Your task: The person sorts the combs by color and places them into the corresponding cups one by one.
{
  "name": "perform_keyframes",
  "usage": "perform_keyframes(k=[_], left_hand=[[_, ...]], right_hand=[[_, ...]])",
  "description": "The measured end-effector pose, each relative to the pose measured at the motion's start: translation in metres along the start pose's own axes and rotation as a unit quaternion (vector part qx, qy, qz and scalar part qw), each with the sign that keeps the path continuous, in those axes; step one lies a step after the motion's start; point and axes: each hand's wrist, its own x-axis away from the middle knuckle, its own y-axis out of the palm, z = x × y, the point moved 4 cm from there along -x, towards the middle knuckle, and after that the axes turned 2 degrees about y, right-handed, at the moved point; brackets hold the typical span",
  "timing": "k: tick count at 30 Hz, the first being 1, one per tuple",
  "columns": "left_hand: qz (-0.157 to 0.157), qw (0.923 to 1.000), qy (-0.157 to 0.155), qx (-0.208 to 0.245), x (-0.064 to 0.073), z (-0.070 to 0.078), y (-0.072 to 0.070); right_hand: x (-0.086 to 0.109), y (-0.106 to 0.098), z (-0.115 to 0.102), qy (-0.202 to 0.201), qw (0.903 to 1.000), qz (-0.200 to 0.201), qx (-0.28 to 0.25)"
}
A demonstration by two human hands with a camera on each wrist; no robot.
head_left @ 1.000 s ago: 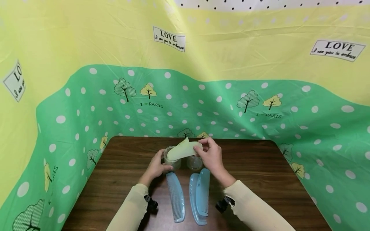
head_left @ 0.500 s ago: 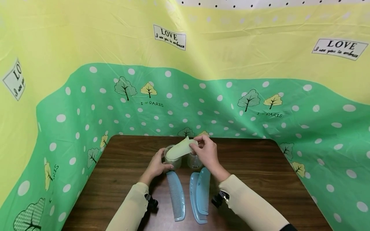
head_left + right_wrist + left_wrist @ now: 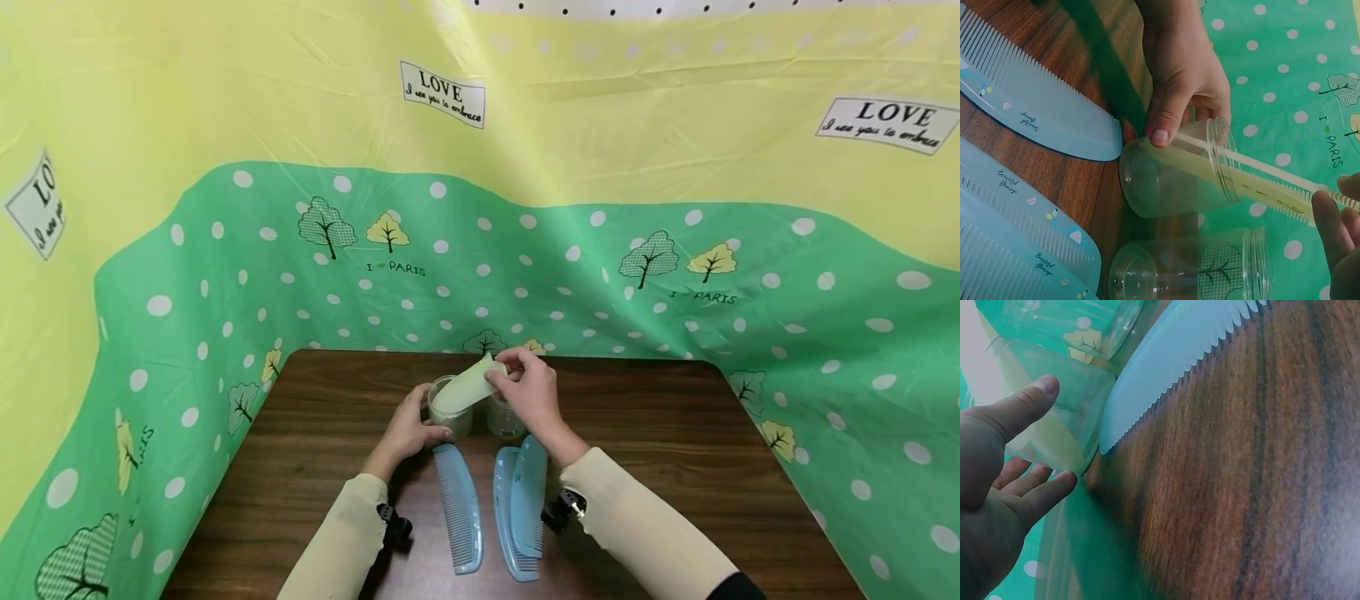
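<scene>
Right wrist view edges cropped the bare right hand [image 3: 1340, 244] beyond the clear cylindrical plastic jar [image 3: 1160, 194] and the matching transparent jar [image 3: 1179, 275] beside it, while the head view left markings on two overlapping blue plastic combs [image 3: 528, 500] near it too small to read.

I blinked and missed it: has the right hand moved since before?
Yes: the right hand has moved left, toward the left hand, judged against the two overlapping combs in the head view.

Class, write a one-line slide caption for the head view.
Left hand holds a clear cylindrical jar; right hand pinches a long pale-yellow plastic comb slanting into it.
</scene>
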Motion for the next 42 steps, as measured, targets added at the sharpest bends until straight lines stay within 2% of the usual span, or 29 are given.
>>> perform_keyframes(k=[13, 20, 31, 42], left_hand=[[-0.002, 0.9999, 0.009, -0.006, -0.001, 0.003, 0.002], [-0.004, 0.9999, 0.007, -0.009, 0.000, 0.004, 0.002], [-0.001, 1.0000, 0.003, 0.001, -0.001, 0.004, 0.003], [-0.001, 0.9999, 0.005, 0.010, -0.002, 0.002, 0.000]], right_hand=[[-0.008, 0.009, 0.000, 0.007, 0.9973, 0.018, 0.071], [-0.011, 0.014, 0.001, 0.016, 0.9987, 0.002, 0.049], [-0.012, 0.017, 0.004, 0.024, 0.9982, -0.018, 0.053], [-0.010, 0.011, 0.004, 0.001, 0.9953, -0.059, 0.077]])
